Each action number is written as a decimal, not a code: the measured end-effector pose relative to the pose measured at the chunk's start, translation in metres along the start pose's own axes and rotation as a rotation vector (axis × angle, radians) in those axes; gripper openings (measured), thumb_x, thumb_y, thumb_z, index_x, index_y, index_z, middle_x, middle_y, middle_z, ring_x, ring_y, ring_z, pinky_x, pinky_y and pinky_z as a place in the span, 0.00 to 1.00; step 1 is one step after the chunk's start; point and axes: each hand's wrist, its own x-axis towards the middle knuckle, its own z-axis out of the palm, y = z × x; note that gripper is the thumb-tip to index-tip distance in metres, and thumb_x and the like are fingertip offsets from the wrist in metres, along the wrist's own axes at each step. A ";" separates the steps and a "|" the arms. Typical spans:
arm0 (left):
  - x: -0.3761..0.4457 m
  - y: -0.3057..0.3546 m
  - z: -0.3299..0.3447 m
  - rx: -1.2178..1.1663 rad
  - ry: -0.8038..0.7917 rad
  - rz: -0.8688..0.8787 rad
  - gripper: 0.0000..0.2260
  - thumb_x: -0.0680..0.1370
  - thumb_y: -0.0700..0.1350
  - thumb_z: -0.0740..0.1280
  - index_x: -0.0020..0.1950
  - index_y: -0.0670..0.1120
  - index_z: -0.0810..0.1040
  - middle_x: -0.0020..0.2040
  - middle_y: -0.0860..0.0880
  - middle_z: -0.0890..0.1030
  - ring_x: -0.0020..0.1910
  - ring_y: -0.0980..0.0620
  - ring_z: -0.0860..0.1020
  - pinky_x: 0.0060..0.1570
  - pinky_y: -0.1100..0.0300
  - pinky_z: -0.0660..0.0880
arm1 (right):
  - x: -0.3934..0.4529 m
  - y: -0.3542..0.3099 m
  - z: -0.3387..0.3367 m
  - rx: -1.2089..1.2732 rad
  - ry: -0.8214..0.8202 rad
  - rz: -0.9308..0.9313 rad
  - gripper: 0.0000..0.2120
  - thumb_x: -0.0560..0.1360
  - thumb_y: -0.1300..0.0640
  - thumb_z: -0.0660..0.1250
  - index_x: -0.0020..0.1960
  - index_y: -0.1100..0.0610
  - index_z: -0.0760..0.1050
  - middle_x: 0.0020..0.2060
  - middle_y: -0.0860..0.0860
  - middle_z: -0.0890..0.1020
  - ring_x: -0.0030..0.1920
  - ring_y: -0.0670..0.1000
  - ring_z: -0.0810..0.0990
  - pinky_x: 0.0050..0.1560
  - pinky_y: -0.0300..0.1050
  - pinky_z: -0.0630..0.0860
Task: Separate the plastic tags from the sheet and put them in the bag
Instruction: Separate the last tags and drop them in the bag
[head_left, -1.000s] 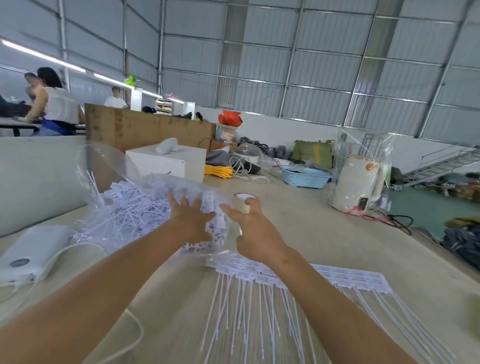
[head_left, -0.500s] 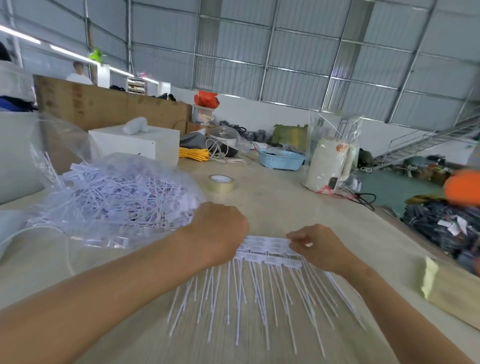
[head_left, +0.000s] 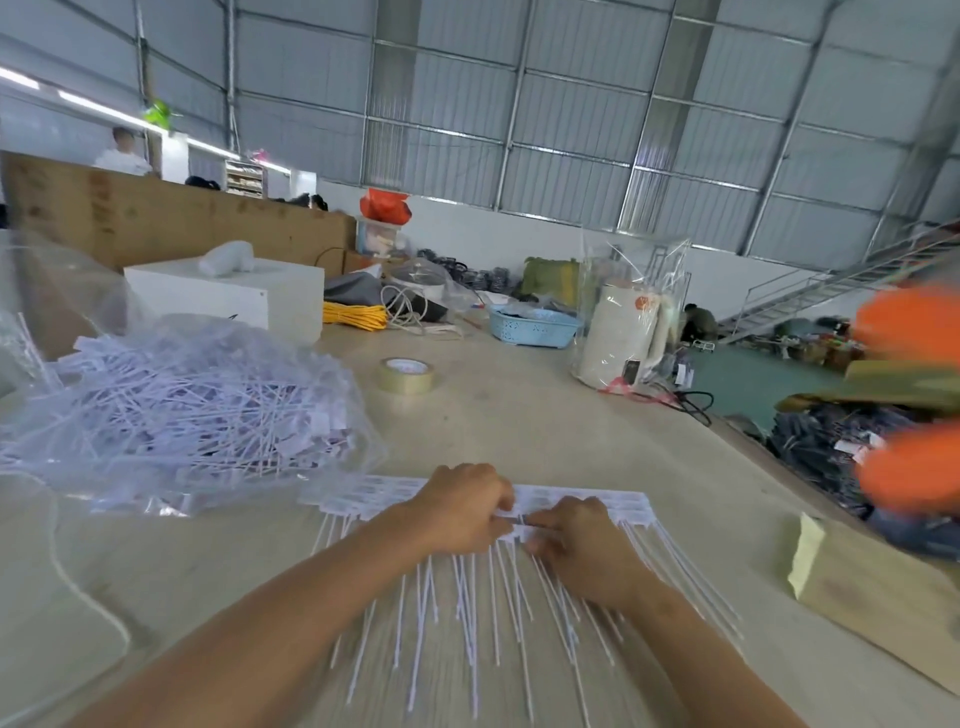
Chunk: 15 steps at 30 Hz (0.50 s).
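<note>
A white sheet of plastic tags (head_left: 621, 506) lies flat on the table in front of me, its heads in a row at the far side and thin tails fanning toward me. My left hand (head_left: 465, 506) and my right hand (head_left: 574, 532) meet over the middle of the head row, fingers curled and pinching tags there. The exact tags under the fingers are hidden. A clear plastic bag (head_left: 171, 410) stuffed with loose white tags lies to the left, just beyond my left forearm.
A roll of tape (head_left: 405, 375) sits past the sheet. A white box (head_left: 228, 299), yellow cord (head_left: 356, 317), blue basket (head_left: 532, 327) and bagged white roll (head_left: 621, 332) stand further back. A brown packet (head_left: 872, 587) lies at the right; a white cable (head_left: 78, 587) curves at the left.
Both hands left the bag's mouth and came down onto the sheet. They have since closed together at the middle of the head row. The view swung right and down.
</note>
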 end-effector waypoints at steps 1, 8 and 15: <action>0.000 -0.001 0.001 -0.050 0.008 0.016 0.14 0.77 0.53 0.65 0.60 0.50 0.78 0.57 0.48 0.78 0.56 0.48 0.76 0.56 0.55 0.71 | 0.000 -0.001 -0.001 0.065 0.023 -0.003 0.07 0.75 0.57 0.65 0.46 0.57 0.81 0.39 0.51 0.80 0.43 0.52 0.76 0.49 0.42 0.69; 0.001 -0.004 -0.003 -0.490 0.078 0.010 0.15 0.72 0.52 0.72 0.56 0.48 0.80 0.45 0.55 0.79 0.42 0.58 0.78 0.47 0.62 0.75 | -0.014 0.002 -0.030 0.618 0.088 0.164 0.06 0.73 0.67 0.66 0.39 0.59 0.77 0.32 0.50 0.77 0.31 0.44 0.74 0.36 0.38 0.70; -0.016 -0.048 -0.044 -0.437 -0.325 -0.125 0.13 0.69 0.51 0.76 0.49 0.50 0.78 0.36 0.55 0.79 0.33 0.59 0.77 0.38 0.64 0.72 | -0.022 0.048 -0.056 1.193 0.107 0.506 0.09 0.76 0.74 0.59 0.44 0.65 0.76 0.27 0.55 0.72 0.25 0.48 0.69 0.25 0.38 0.66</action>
